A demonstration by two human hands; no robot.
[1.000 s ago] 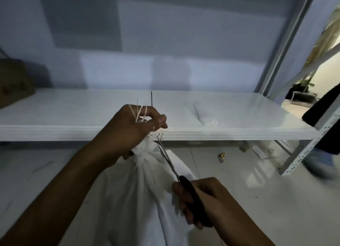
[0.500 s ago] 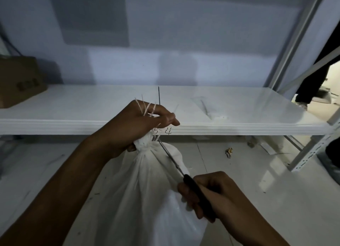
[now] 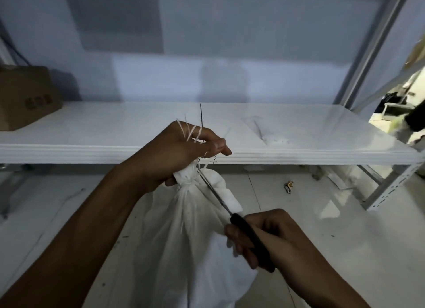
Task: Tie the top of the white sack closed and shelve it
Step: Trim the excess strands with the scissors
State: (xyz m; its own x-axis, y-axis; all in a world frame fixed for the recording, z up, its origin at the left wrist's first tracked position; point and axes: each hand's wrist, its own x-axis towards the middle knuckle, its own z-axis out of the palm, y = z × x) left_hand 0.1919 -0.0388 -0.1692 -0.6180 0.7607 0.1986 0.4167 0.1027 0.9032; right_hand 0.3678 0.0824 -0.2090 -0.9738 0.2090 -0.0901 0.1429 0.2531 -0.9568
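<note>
The sack (image 3: 184, 238) stands on the floor (image 3: 322, 250) in front of the shelf (image 3: 115, 132), its white cloth gathered into a tight neck near the top. The left hand (image 3: 181, 153) is closed around that bunched top, thumb pressed toward the forefinger, and thin pale strings (image 3: 190, 130) stick up from between its fingers. Just below the fist the neck is cinched, and the cloth flares out wide beneath it down to the lower edge of the view.

The right hand (image 3: 262, 236) is wrapped shut round the black handle of the scissors (image 3: 230, 211), low and to the right of the sack. The metal blades slant up and left across the cloth, with the tips at the neck just under the left hand; whether the blades are parted or together cannot be told.

The shelf is a long white board on a pale metal frame (image 3: 391, 183), running across the view behind the hands. A brown box (image 3: 25, 98) sits on its far left end, well apart from the sack. On the floor under the shelf, to the right, lies a small yellowish scrap (image 3: 289, 186)
</note>
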